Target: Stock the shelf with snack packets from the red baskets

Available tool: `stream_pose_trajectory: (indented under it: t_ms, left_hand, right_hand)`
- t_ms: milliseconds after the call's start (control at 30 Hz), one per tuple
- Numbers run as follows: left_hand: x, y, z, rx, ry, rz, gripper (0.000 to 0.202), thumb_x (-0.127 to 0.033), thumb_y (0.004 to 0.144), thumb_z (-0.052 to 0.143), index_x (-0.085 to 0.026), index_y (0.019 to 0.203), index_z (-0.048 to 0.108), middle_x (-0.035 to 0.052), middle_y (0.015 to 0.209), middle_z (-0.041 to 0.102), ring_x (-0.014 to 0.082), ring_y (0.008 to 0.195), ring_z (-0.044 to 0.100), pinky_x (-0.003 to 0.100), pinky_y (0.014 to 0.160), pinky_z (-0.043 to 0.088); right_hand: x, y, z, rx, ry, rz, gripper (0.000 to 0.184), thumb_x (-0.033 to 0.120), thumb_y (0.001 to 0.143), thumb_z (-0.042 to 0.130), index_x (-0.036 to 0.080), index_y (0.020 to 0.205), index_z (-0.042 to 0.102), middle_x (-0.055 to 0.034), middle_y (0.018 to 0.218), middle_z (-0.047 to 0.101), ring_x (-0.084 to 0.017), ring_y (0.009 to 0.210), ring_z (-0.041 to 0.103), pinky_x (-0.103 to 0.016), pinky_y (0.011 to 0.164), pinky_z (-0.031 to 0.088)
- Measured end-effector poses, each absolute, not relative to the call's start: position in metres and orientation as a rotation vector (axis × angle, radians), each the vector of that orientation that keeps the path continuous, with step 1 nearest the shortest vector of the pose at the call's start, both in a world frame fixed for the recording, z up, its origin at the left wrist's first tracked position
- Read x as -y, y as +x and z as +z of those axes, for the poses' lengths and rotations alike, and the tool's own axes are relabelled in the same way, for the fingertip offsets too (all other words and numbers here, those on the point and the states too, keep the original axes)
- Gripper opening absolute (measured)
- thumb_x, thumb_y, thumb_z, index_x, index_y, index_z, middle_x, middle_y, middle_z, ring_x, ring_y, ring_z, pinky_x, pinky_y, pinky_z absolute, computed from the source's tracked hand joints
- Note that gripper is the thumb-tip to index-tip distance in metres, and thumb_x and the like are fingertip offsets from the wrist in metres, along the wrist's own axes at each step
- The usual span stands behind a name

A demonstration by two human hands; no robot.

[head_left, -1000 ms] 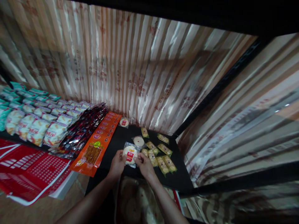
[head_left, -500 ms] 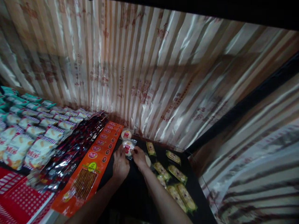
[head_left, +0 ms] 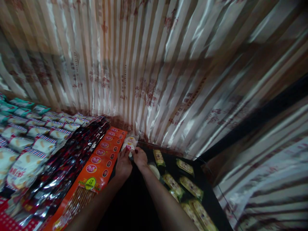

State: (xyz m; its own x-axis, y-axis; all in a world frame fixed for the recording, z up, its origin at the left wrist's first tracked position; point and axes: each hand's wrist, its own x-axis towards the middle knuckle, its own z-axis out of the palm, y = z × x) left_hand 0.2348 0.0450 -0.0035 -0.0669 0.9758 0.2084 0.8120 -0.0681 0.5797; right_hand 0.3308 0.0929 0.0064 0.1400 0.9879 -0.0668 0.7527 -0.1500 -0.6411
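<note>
Both hands are on a round, pale snack in a clear wrapper with a red label [head_left: 130, 144], near the back of the black surface. My left hand [head_left: 123, 165] has its fingers closed on the near left side. My right hand [head_left: 140, 158] pinches the right edge. The snack lies over the spot at the back edge, and I cannot tell whether a second one is under it. Left of my left hand lies a long orange snack pack [head_left: 99, 157]. Another round pale packet [head_left: 154, 170] lies beside my right forearm, partly hidden by it.
Several yellow-green wrapped snacks [head_left: 173, 185] lie scattered on the black surface [head_left: 137, 205] to the right. Dark red shiny packs [head_left: 69, 160] and white bags with striped tops [head_left: 26, 168] fill the left. Behind rises a pleated, printed sheet [head_left: 141, 64]; a dark bar [head_left: 255, 115] slants at right.
Both hands have moved the round wrapped snack back toward the pleated sheet, over where another round packet showed. The view has shifted slightly too.
</note>
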Motion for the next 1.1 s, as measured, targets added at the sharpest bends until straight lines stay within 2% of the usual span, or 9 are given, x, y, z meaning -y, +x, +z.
stream_pose_trajectory:
  t_ms: [167,333,433,533,667,800,933,1033,1100]
  left_hand:
    - [-0.049,0.234,-0.007,-1.913,1.934,0.890,0.050,0.000,0.074,0.039,-0.011,0.120,0.054,0.0116,0.131,0.051,0.0227,0.120,0.043,0.039,0.102,0.037]
    - [-0.048,0.234,-0.004,-1.933,1.950,0.847,0.048,0.000,0.075,0.038,-0.010,0.119,0.054,0.0122,0.132,0.051,0.0229,0.121,0.043,0.037,0.103,0.035]
    - [-0.041,0.236,0.005,-1.946,1.965,0.819,0.049,-0.001,0.075,0.039,-0.008,0.122,0.051,0.0145,0.133,0.049,0.0241,0.123,0.042,0.038,0.104,0.034]
    - [-0.024,0.242,0.017,-1.949,1.961,0.823,0.045,-0.002,0.076,0.039,-0.008,0.119,0.054,0.0148,0.129,0.051,0.0247,0.120,0.045,0.038,0.102,0.036]
    - [0.014,0.259,0.024,-1.814,1.889,0.910,0.035,-0.007,0.078,0.038,-0.013,0.104,0.061,0.0114,0.114,0.059,0.0208,0.106,0.054,0.033,0.094,0.044]
    - [0.064,0.277,0.016,-1.616,1.814,1.078,0.032,-0.013,0.081,0.034,-0.015,0.100,0.060,0.0098,0.101,0.062,0.0174,0.091,0.061,0.030,0.083,0.049]
    - [0.125,0.289,0.010,-1.494,1.788,1.236,0.031,-0.021,0.086,0.030,-0.018,0.093,0.060,0.0093,0.094,0.063,0.0181,0.089,0.061,0.031,0.080,0.050]
    - [0.175,0.297,0.001,-1.460,1.750,1.107,0.028,-0.024,0.087,0.032,-0.021,0.088,0.061,0.0071,0.090,0.064,0.0177,0.086,0.062,0.030,0.078,0.051]
    - [0.206,0.304,-0.011,-1.431,1.776,1.021,0.029,-0.021,0.085,0.034,-0.021,0.092,0.062,0.0085,0.094,0.066,0.0193,0.091,0.061,0.033,0.082,0.050]
  right_hand:
    - [-0.095,0.330,0.003,1.620,-1.989,0.630,0.019,0.031,0.080,0.055,0.020,0.094,0.062,-0.0064,0.089,0.069,-0.018,0.084,0.064,-0.025,0.071,0.043]
    - [-0.089,0.330,0.002,1.553,-1.932,0.611,0.024,0.028,0.079,0.056,0.016,0.100,0.058,-0.0066,0.083,0.069,-0.018,0.079,0.065,-0.027,0.071,0.045]
    - [-0.074,0.332,0.005,1.523,-1.876,0.599,0.027,0.022,0.079,0.055,0.016,0.105,0.056,-0.0057,0.088,0.068,-0.016,0.080,0.064,-0.026,0.073,0.046]
    - [-0.050,0.337,0.010,1.534,-1.739,0.576,0.025,0.016,0.077,0.052,0.017,0.102,0.058,-0.0059,0.094,0.066,-0.015,0.084,0.062,-0.026,0.079,0.047]
    - [-0.005,0.349,0.016,1.523,-1.605,0.581,0.025,0.013,0.077,0.046,0.017,0.096,0.061,-0.0073,0.095,0.065,-0.017,0.091,0.060,-0.029,0.085,0.046]
    - [0.051,0.366,0.020,1.550,-1.504,0.578,0.026,0.015,0.079,0.041,0.018,0.093,0.063,-0.0063,0.093,0.066,-0.016,0.091,0.060,-0.029,0.085,0.046]
    - [0.117,0.383,0.023,1.672,-1.422,0.511,0.028,0.019,0.084,0.037,0.020,0.093,0.064,-0.0057,0.089,0.066,-0.016,0.086,0.061,-0.028,0.080,0.049]
    - [0.169,0.401,0.014,1.768,-1.345,0.507,0.031,0.021,0.088,0.033,0.022,0.096,0.064,-0.0057,0.092,0.066,-0.015,0.087,0.062,-0.027,0.079,0.050]
    - [0.203,0.416,0.000,1.796,-1.358,0.527,0.031,0.020,0.089,0.034,0.023,0.098,0.063,-0.0057,0.093,0.066,-0.015,0.086,0.063,-0.026,0.078,0.051]
